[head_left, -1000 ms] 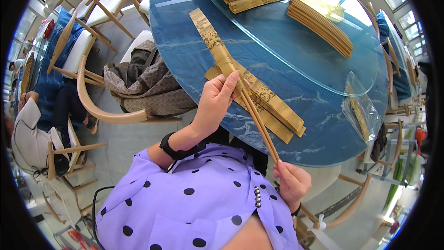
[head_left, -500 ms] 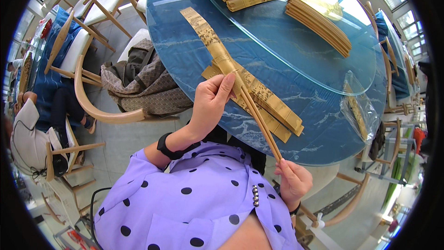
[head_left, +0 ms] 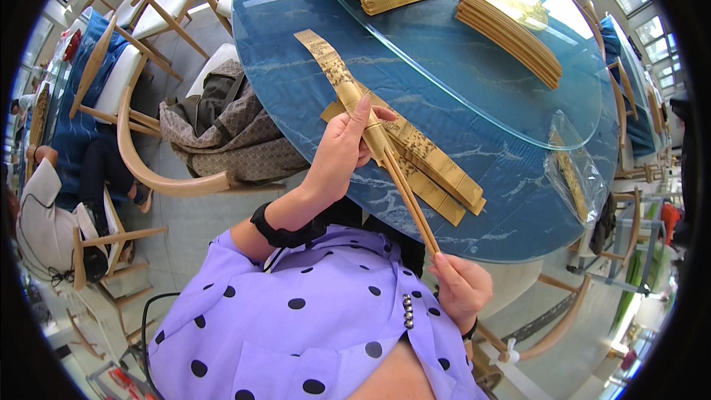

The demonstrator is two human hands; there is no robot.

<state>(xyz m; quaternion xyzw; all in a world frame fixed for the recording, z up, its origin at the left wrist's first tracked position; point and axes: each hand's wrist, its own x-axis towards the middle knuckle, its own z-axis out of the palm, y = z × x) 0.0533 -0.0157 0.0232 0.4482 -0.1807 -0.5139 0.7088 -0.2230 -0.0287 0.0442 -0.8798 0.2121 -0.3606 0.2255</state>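
Left fingers (head_left: 361, 113) closed round gold sleeve (head_left: 345, 88); right fingers (head_left: 450, 271) pinch chopsticks (head_left: 409, 198) at 5 o'clock end. Likely mid-sleeving; next push needs alignment.

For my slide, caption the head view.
Left hand grips a gold sleeve; right hand pinches wooden sticks protruding from it.

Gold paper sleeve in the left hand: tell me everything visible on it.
The sleeve is a long, narrow gold strip, paper-like with a slight sheen, dark print along its upper part. It slants from upper left to lower right, flatter at the far end, rounded near the grip. The left hand pinches its lower part, thumb on top. Thin wooden-looking sticks come out of its lower end. It's over the blue table; contact there is unclear.
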